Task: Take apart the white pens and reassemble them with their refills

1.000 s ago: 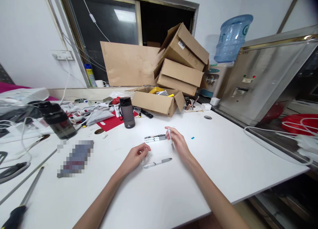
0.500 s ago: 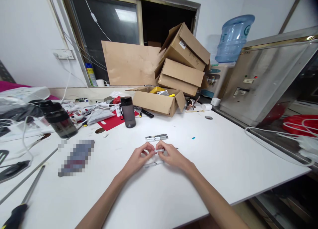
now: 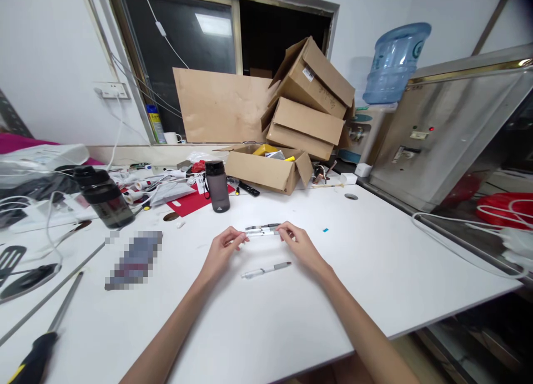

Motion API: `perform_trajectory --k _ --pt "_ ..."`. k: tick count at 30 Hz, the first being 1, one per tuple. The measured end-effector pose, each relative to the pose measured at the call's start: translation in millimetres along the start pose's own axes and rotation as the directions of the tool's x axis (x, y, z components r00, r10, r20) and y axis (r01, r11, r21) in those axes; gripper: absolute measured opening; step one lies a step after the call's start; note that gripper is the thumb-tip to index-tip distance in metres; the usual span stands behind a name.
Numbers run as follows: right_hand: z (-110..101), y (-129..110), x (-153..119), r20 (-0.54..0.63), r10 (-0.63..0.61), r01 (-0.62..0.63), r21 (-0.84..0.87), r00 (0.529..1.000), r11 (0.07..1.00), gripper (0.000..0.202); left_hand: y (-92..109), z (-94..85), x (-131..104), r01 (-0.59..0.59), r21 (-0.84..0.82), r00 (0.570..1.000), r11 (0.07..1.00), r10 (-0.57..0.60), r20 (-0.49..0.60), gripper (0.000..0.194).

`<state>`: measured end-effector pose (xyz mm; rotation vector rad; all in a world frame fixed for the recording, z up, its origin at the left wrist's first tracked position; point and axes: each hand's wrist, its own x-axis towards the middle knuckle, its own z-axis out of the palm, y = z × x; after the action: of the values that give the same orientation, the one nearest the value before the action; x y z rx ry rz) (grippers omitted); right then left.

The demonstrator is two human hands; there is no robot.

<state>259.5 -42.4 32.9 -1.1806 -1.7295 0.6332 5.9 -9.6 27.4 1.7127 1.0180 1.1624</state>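
Left hand point(image 3: 225, 248) and right hand point(image 3: 301, 246) face each other at mid-frame, thumbs and fingertips pinching opposite ends of a white pen point(image 3: 263, 233). Pen lies crosswise, roughly level, at centre frame; cannot tell whether it rests on the bench point(image 3: 387, 284) or is held just above it. Directly behind it, a dark pen point(image 3: 261, 227), near parallel; exact count in this tight cluster unclear, fingers covering the ends. Lower, between the forearms, a grey-gripped pen point(image 3: 266, 270) lies alone, slightly slanted, apart from both hands.

Right of the cluster: small blue scrap point(image 3: 325, 230). Upper left of it: grey tumbler point(image 3: 217, 191), upright, beside a red sheet point(image 3: 192, 203); black remote point(image 3: 249, 190) just right of the tumbler. Behind these, an open carton point(image 3: 256, 168) with yellow items inside.

Left of frame: dark bottle point(image 3: 106, 201), appearing tilted; pixelated patch point(image 3: 135, 259) below it, contents unreadable; screwdriver point(image 3: 44, 348) at lower left corner.

Upper centre: two stacked cardboard boxes point(image 3: 306, 126), aslant, beside a flat tan board point(image 3: 220, 105). Upper right: blue water jug point(image 3: 393, 65) on its dispenser point(image 3: 370, 117), next to a metal cabinet point(image 3: 449, 129).
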Motion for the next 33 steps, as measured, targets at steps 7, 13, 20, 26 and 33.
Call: perform_trajectory --k 7,13,20,26,33 --pt "-7 10 3 0.108 0.021 -0.032 0.105 0.994 0.994 0.026 3 -12.9 -2 0.055 0.057 0.979 0.997 -0.065 0.194 0.032" --pt "-9 19 1 0.291 0.027 -0.057 0.094 0.956 0.994 0.024 6 -30.7 -4 0.072 0.246 0.905 0.967 -0.167 0.392 0.036" --pt "-7 26 -4 0.428 0.070 -0.077 0.000 0.901 0.997 0.019 -2 -35.9 -4 -0.059 0.329 0.874 0.942 -0.110 0.474 0.032" --pt "-7 27 -4 0.450 0.064 -0.062 -0.019 0.891 0.998 0.016 -3 -34.2 -6 -0.087 0.383 0.859 0.920 -0.126 0.496 0.029" --pt "-11 27 -3 0.491 0.070 -0.046 -0.060 0.869 0.997 0.026 1 -33.6 -10 -0.112 0.479 0.840 0.871 -0.174 0.513 0.041"
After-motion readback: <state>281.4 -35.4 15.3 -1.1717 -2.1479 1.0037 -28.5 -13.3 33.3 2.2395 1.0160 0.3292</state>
